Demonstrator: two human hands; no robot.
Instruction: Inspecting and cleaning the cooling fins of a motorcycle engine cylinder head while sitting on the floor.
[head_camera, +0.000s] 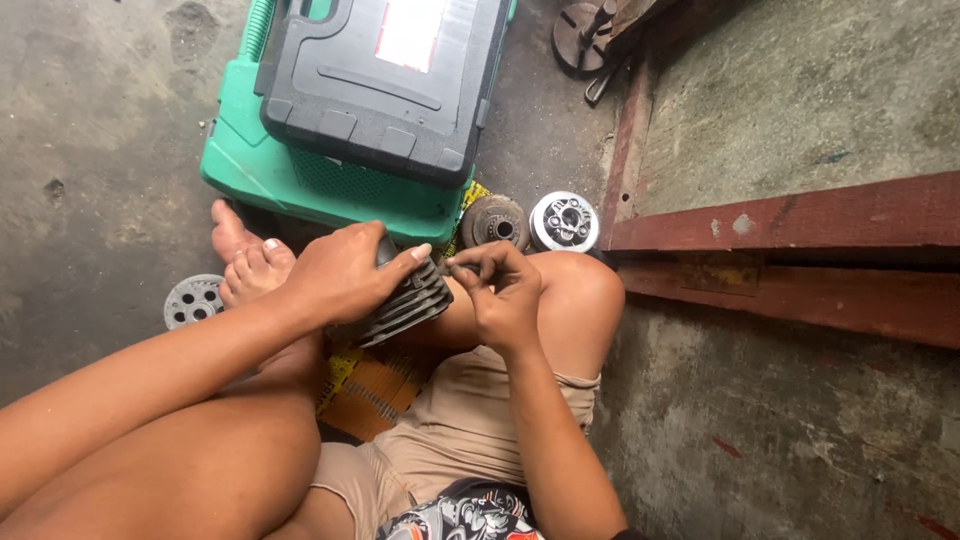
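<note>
My left hand grips a dark finned metal engine cylinder and holds it over my lap, fingers wrapped across its top. Beside its right edge, my right hand pinches something small and thin between thumb and fingertips; what it is cannot be made out. I sit cross-legged on the floor, one bare foot showing behind the left hand.
A black tool case rests on a green plastic case ahead of me. Round metal parts lie on the concrete: two discs near my right knee, a perforated disc at left. A red-painted step edge runs along the right.
</note>
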